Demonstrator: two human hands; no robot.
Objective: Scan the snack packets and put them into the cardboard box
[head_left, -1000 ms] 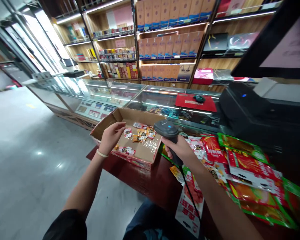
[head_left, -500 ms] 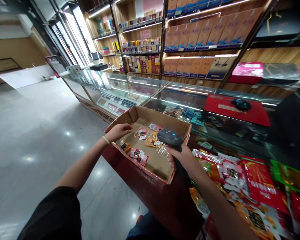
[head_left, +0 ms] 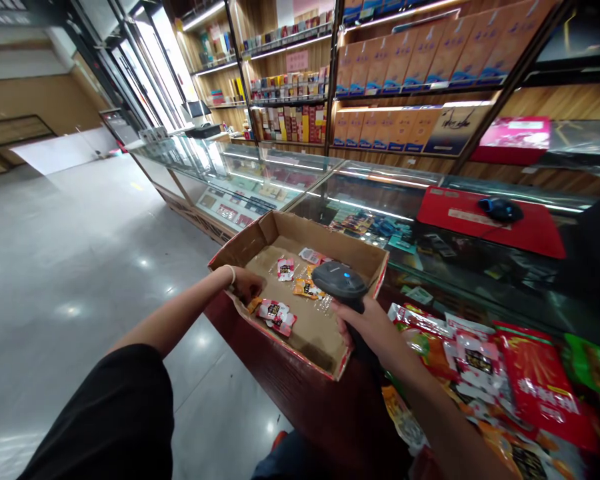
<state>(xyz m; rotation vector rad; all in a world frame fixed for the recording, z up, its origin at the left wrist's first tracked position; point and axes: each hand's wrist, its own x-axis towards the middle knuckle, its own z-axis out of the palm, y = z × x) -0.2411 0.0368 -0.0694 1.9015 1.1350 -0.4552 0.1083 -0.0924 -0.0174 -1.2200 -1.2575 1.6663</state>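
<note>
An open shallow cardboard box (head_left: 360,248) sits on the dark red counter, with several small snack packets (head_left: 276,313) scattered on its floor. My left hand (head_left: 246,283) reaches down into the box's near left corner, fingers curled over an orange packet (head_left: 253,305) there; whether it grips the packet is unclear. My right hand (head_left: 375,327) is closed round the handle of a black barcode scanner (head_left: 341,280), whose head hangs over the box's right side.
Red and green snack bags (head_left: 510,373) are piled on the counter at the right. Behind the box runs a glass display case (head_left: 360,200) carrying a red mat (head_left: 490,220) and a mouse (head_left: 500,209). Stocked shelves line the back wall. Grey floor lies to the left.
My left hand has dropped from the box's left rim down into its near left corner. The scanner hand has held almost still. The view swung left over the second.
</note>
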